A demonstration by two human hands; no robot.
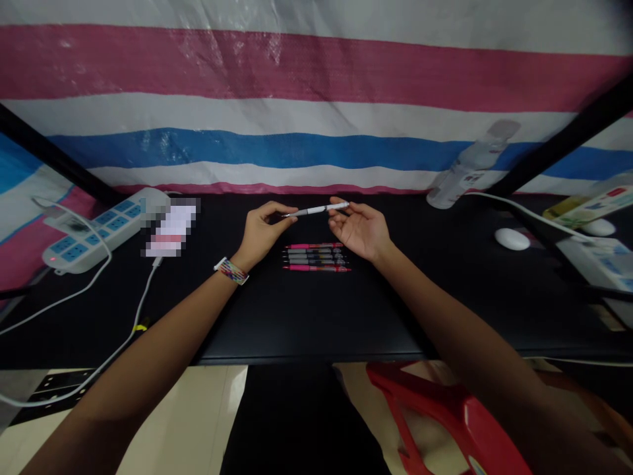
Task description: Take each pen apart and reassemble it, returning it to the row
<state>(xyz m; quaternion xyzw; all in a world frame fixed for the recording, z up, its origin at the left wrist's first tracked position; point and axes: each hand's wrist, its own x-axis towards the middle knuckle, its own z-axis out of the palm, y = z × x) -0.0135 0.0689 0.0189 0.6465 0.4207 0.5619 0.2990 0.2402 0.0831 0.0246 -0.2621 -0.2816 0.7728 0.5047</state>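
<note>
A white pen with a grey grip section is held almost level above the black table. My left hand, with a colourful band on its wrist, pinches the pen's left end between thumb and fingers. At the other end, the fingers of my right hand hold the pen, with the palm turned partly up. Just below the hands, several pens lie side by side in a row, among them a pink pen nearest me and a grey pen farther back.
On the left are a white power strip, a blurred-out phone and its white cable. A bottle, a white mouse and another power strip are on the right. A red stool stands below the table edge.
</note>
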